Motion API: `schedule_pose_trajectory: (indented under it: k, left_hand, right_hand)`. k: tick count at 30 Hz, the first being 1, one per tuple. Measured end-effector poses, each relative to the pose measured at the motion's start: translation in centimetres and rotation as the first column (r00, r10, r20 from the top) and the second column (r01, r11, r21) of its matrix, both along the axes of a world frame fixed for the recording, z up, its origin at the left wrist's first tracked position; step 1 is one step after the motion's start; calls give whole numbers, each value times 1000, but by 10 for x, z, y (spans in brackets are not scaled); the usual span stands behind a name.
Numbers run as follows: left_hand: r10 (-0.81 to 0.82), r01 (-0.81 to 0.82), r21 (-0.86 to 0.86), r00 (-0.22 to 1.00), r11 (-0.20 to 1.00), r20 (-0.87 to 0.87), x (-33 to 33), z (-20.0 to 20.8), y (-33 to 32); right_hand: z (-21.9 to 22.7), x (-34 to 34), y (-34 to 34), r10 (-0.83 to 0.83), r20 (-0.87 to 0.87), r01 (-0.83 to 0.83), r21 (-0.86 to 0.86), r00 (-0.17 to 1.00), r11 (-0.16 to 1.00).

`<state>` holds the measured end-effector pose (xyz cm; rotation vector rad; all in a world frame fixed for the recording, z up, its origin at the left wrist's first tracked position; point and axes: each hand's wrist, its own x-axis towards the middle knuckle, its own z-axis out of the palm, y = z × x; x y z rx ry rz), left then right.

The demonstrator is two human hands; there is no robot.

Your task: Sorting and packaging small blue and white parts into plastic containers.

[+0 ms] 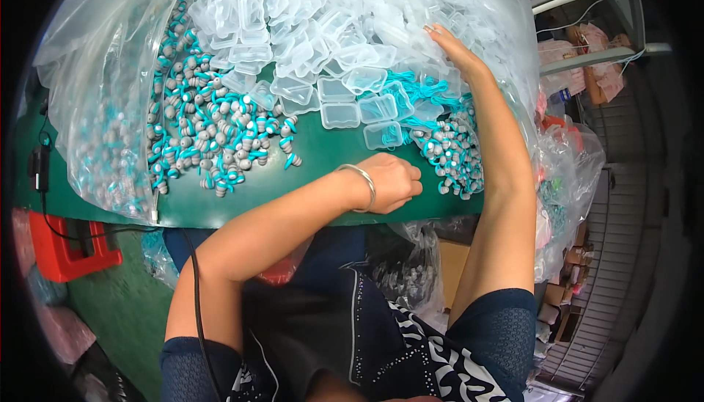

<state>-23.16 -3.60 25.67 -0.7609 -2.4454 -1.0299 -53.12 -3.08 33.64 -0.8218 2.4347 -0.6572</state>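
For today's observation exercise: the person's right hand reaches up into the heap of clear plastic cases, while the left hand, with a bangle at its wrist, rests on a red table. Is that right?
Not quite. The head view shows the table is green, not red. The rest holds: right hand on the clear cases, left hand with its bangle on the table.

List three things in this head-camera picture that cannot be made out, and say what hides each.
1. Left hand: its fingers curl under, so whatever its grip holds is hidden.
2. Right hand: palm down on the small clear plastic cases; its underside is hidden.
3. Grey and teal earplugs at left: blurred by the clear plastic bag.
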Motion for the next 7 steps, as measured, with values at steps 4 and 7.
schedule_pose_trajectory:
  k: [4, 7]
  left_hand:
    - [-25, 25, -54, 1000, 998, 18, 3, 7, -1]
    - [-45, 49, -93, 998, 994, 46, 4, 8, -2]
  right_hand:
    - [-2, 15, 0, -4, -15, 4, -23, 1000, 1000]
    - [-3, 22, -4, 8, -24, -8, -21, 1000, 1000]
